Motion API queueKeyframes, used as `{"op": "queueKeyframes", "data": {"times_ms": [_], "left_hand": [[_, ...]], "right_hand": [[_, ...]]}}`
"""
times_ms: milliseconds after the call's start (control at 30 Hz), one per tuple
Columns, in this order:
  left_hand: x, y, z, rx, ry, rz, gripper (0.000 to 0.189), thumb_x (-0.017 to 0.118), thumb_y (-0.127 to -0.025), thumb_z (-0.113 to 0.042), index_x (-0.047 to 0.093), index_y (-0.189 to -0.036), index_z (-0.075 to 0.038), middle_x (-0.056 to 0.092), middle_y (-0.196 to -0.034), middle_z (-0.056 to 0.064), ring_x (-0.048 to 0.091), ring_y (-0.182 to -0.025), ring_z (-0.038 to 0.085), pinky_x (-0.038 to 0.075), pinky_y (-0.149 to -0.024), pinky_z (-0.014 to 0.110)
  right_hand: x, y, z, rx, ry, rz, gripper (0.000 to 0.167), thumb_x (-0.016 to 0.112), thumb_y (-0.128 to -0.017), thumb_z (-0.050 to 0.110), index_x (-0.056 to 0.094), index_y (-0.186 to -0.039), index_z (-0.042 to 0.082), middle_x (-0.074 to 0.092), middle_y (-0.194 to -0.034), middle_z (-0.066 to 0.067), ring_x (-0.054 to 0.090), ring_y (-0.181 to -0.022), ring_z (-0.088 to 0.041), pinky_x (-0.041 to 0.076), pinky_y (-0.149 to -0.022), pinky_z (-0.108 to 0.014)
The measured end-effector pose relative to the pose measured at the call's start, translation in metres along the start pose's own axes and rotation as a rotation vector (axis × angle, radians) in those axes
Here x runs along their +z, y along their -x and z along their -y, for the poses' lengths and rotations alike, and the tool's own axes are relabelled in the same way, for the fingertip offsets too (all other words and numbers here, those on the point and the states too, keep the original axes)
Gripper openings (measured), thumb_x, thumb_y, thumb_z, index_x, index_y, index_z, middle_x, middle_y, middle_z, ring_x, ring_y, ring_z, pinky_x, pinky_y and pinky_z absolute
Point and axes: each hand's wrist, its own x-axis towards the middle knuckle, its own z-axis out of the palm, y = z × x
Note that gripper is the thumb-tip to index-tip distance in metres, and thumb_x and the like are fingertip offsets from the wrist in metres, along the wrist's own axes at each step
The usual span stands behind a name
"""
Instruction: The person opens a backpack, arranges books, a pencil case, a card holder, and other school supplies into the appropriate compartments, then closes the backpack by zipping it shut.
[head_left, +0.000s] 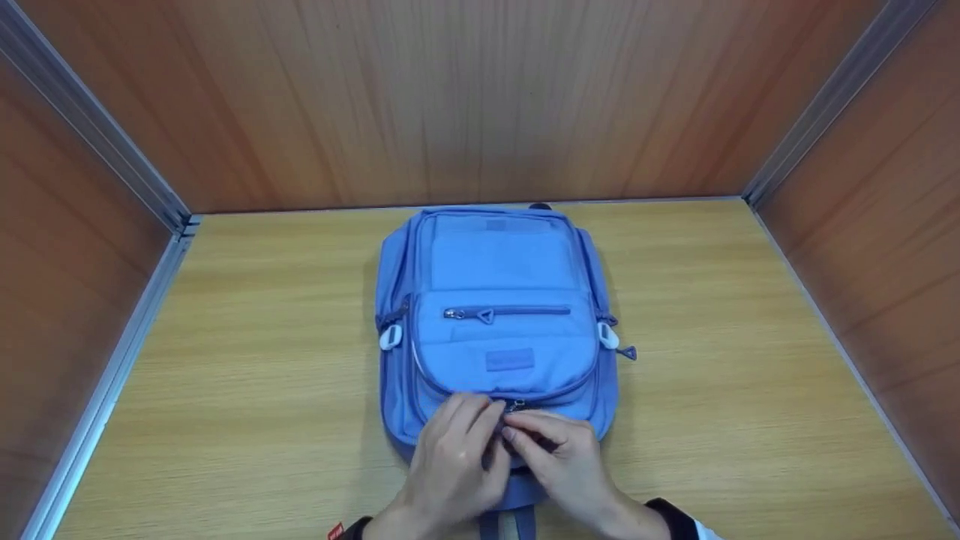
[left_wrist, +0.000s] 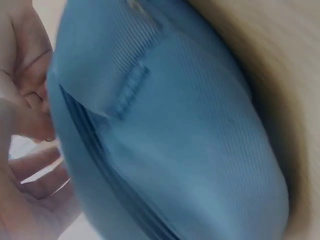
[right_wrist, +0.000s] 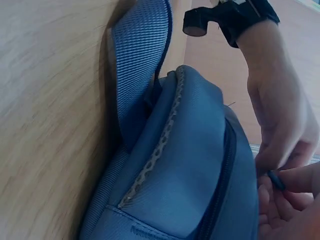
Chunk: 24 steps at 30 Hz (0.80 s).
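Observation:
A blue backpack (head_left: 510, 259) lies front side up, its carrying loop (head_left: 521, 491) toward me. My left hand (head_left: 457, 457) bends over the near end of the bag, fingertips meeting at a small dark zipper pull (right_wrist: 276, 181). From the other side my right hand (head_left: 562, 457) pinches the same pull between thumb and finger. Just beyond the fingertips a metal zipper slider (head_left: 517, 405) shows. The bag hides part of both hands in the left wrist view, where its side and a zipper track (left_wrist: 110, 175) fill the middle.
The bag lies on a light wooden tabletop (head_left: 247, 360), with wood panels (head_left: 480, 97) at the back and both sides. A front pocket zipper (head_left: 517, 310) and white side clips (head_left: 391, 337) show on the bag. Another triangular pull (head_left: 628, 352) sticks out at its right.

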Motion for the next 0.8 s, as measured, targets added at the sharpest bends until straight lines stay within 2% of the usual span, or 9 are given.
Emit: {"op": "queueKeyframes", "data": {"times_ms": [167,300,367,433,500,567,633,700,800], "left_hand": [[0.007,0.006,-0.012,0.079,-0.009,-0.101,0.046,0.081,-0.071,-0.012,0.073,-0.113,0.004,0.072,-0.1,0.009,0.067,-0.088,0.023,0.057,-0.081,0.036],[0.009,0.007,-0.013,0.063,-0.031,-0.126,0.024,0.069,-0.095,-0.012,0.074,-0.111,0.005,0.073,-0.097,0.008,0.067,-0.085,0.02,0.057,-0.078,0.033],[0.008,0.007,-0.013,0.048,-0.029,-0.115,0.027,0.055,-0.106,-0.014,0.075,-0.111,0.005,0.073,-0.097,0.007,0.067,-0.084,0.019,0.057,-0.077,0.032],[0.007,0.007,-0.013,0.03,-0.023,-0.1,0.039,0.043,-0.112,-0.017,0.076,-0.11,0.004,0.074,-0.097,0.007,0.068,-0.084,0.017,0.057,-0.077,0.03],[0.006,0.007,-0.013,0.021,-0.017,-0.085,0.042,0.039,-0.112,-0.016,0.076,-0.108,0.004,0.074,-0.097,0.006,0.068,-0.084,0.016,0.057,-0.078,0.029],[0.005,0.007,-0.012,0.01,-0.006,-0.072,0.037,0.043,-0.109,-0.01,0.077,-0.107,0.003,0.074,-0.097,0.006,0.068,-0.084,0.015,0.058,-0.078,0.028],[0.003,0.007,-0.012,-0.001,0.005,-0.057,0.026,0.051,-0.103,-0.003,0.077,-0.107,0.003,0.074,-0.096,0.006,0.068,-0.084,0.015,0.058,-0.078,0.028],[0.001,0.006,-0.012,-0.013,0.015,-0.044,0.022,0.06,-0.093,0.005,0.077,-0.108,0.003,0.073,-0.095,0.005,0.067,-0.084,0.016,0.057,-0.078,0.029],[-0.002,0.005,-0.013,-0.029,0.022,-0.023,0.036,0.066,-0.078,0.015,0.076,-0.11,0.002,0.071,-0.095,0.004,0.065,-0.084,0.015,0.056,-0.078,0.029]], "right_hand": [[-0.004,0.001,0.003,0.022,-0.083,-0.018,0.018,0.074,-0.087,-0.013,0.078,-0.103,-0.007,0.079,-0.098,-0.016,0.077,-0.09,-0.015,0.063,-0.073,-0.029],[-0.005,0.003,0.005,0.044,-0.099,0.033,0.018,0.071,-0.091,-0.012,0.076,-0.108,-0.01,0.078,-0.1,-0.018,0.076,-0.091,-0.014,0.063,-0.071,-0.029],[-0.007,0.003,0.002,0.0,-0.06,0.055,0.021,0.07,-0.09,-0.014,0.076,-0.11,-0.009,0.078,-0.103,-0.018,0.076,-0.093,-0.015,0.063,-0.074,-0.028],[-0.01,0.002,-0.002,-0.113,0.042,0.065,0.023,0.072,-0.088,-0.014,0.076,-0.11,-0.007,0.078,-0.105,-0.016,0.077,-0.096,-0.018,0.062,-0.08,-0.027],[-0.014,0.0,-0.007,-0.256,0.182,0.06,0.022,0.073,-0.088,-0.009,0.077,-0.109,-0.002,0.078,-0.107,-0.013,0.077,-0.096,-0.021,0.06,-0.086,-0.026],[-0.02,-0.004,-0.013,-0.413,0.338,0.036,0.016,0.073,-0.091,-0.001,0.078,-0.107,0.001,0.078,-0.108,-0.012,0.076,-0.096,-0.024,0.058,-0.088,-0.03],[-0.026,-0.01,-0.018,-0.521,0.48,0.021,0.015,0.071,-0.096,0.008,0.078,-0.107,0.003,0.078,-0.11,-0.012,0.075,-0.096,-0.024,0.057,-0.086,-0.035],[-0.032,-0.017,-0.021,-0.576,0.604,0.025,0.019,0.066,-0.101,0.014,0.079,-0.108,0.003,0.077,-0.114,-0.013,0.074,-0.1,-0.026,0.058,-0.085,-0.04],[-0.041,-0.025,-0.025,-0.584,0.755,0.074,0.023,0.062,-0.104,0.019,0.079,-0.11,0.005,0.075,-0.122,-0.013,0.072,-0.108,-0.028,0.059,-0.089,-0.044]]}}
